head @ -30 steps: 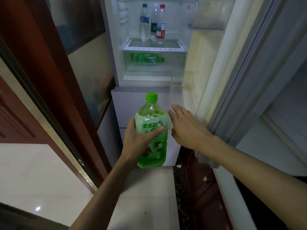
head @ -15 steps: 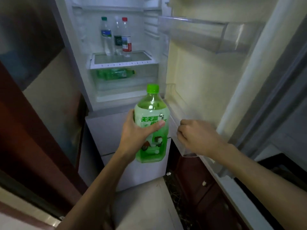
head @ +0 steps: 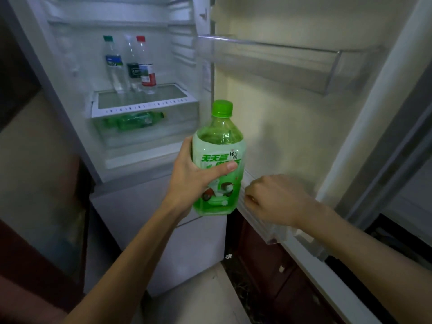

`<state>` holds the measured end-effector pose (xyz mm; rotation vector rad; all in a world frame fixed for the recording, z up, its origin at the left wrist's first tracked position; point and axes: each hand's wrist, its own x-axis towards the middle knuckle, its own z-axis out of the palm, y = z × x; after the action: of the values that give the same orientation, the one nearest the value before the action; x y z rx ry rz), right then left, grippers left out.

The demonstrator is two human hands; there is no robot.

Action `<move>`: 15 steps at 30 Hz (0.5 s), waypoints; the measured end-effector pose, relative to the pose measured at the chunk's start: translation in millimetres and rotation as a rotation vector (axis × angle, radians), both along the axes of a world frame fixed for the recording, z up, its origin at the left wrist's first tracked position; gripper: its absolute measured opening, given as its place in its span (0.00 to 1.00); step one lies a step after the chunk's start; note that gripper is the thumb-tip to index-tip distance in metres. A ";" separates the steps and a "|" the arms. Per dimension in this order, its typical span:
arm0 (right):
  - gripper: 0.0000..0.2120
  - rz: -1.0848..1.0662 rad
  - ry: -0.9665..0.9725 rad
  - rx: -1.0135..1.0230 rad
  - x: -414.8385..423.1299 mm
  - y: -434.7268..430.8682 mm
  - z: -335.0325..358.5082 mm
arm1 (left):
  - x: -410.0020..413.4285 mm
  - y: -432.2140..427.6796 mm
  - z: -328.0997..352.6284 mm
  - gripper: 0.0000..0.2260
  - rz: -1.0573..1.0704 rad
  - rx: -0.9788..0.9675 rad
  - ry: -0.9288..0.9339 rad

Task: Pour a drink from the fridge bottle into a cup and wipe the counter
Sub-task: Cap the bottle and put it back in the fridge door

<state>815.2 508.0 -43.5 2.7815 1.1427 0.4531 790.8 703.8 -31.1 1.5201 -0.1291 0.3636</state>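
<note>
The left hand [head: 191,178] grasps the bottle [head: 221,146] around its middle, with the thumb across the label and the fingers wrapped behind. The bottle is upright, held in the air in front of the open fridge [head: 70,66] and just left of the inner face of the door [head: 280,125]. Its green cap [head: 222,108] is on. The label is green with white characters, and pale green drink fills it to about the shoulder.

The right hand [head: 278,197] is at the lower bin [head: 278,235] of the door. Its fingers are curled over the bin's rim, gripping it, and the back of the hand faces the camera. Higher on the door sits a clear upper bin [head: 268,59].

Inside the fridge, 3 clear bottles [head: 132,69] stand upright and close together on a glass shelf [head: 142,99]. The left 1 has a green cap and the right 1 a red cap. The middle 1 has a pale cap that is too blurred to tell more.

Under the shelf is a clear drawer [head: 149,136], and a second green bottle [head: 133,119] lies on its side in it.

Below this compartment is a closed white lower door [head: 140,218]. A dark red cabinet [head: 264,260] stands under the open door, beside a pale tiled floor [head: 198,288].
</note>
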 end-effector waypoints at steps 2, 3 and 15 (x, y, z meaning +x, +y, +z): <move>0.13 -0.038 0.102 0.085 13.7 -1.5 3.0 | 12.1 -3.4 3.5 0.34 -0.015 0.003 -0.019; 0.13 -0.057 0.158 0.115 20.0 -3.1 3.2 | 18.4 -5.3 5.8 0.34 -0.027 0.008 -0.026; 0.14 -0.070 0.413 0.213 67.4 -22.6 -11.0 | 97.8 -20.6 21.4 0.39 -0.153 0.084 -0.109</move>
<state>882.6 485.4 -54.5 3.1903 1.1163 -0.0146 888.6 683.2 -9.7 1.5619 -0.3481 0.3219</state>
